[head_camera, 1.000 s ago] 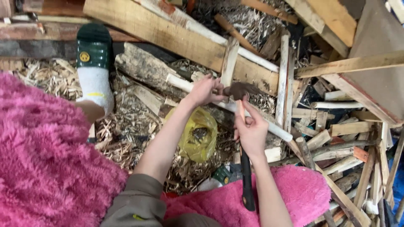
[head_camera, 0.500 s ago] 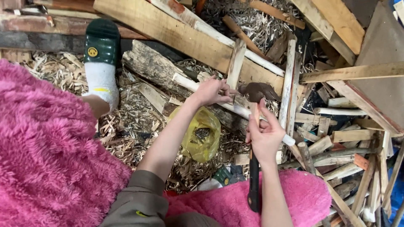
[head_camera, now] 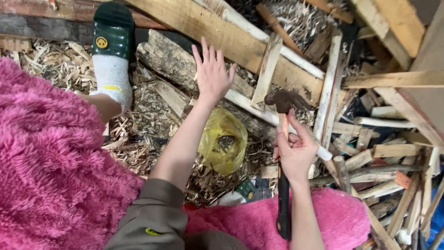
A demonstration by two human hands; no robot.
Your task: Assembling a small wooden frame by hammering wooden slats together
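The right hand (head_camera: 296, 150) is clamped around the neck of a claw hammer (head_camera: 283, 139), just below its rusty brown head; the black grip hangs down along the forearm over a pink fluffy blanket (head_camera: 55, 166). The hammer head sits above a pale wooden slat (head_camera: 277, 118) that runs slantwise across the pile. The left hand (head_camera: 211, 74) is spread flat with fingers apart, holding nothing, over a rough bark-covered log (head_camera: 171, 65) and a broad plank (head_camera: 231, 37). Between the two forearms lies a crumpled yellow plastic bag (head_camera: 222, 141), its mouth open; something dark lies inside, too small to tell what. Wood shavings (head_camera: 143, 125) cover the floor around it. To the left, a foot in a white sock and green clog (head_camera: 110, 32) rests on the shavings. Split kindling sticks (head_camera: 384, 157) are heaped at the right.
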